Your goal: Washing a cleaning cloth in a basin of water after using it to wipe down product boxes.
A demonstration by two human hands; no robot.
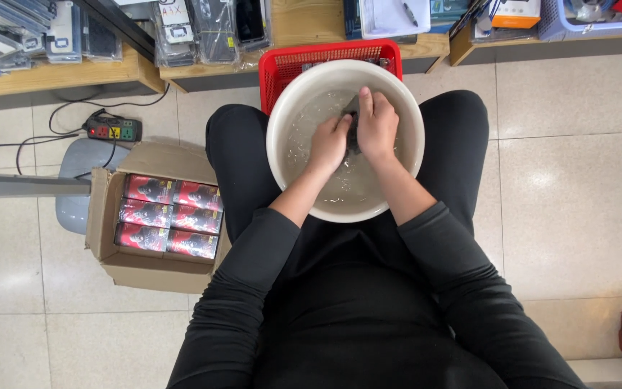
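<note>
A round cream basin with soapy water rests on my lap between my knees. Both my hands are down in the water. My left hand and my right hand are closed together around a small dark item, mostly hidden between the fingers. I cannot tell what the item is. My arms are in long black sleeves.
A red plastic basket stands just beyond the basin. An open cardboard box of red and black packages sits on the floor at my left, next to a grey stool and a power strip. Wooden shelves with packaged goods line the far side.
</note>
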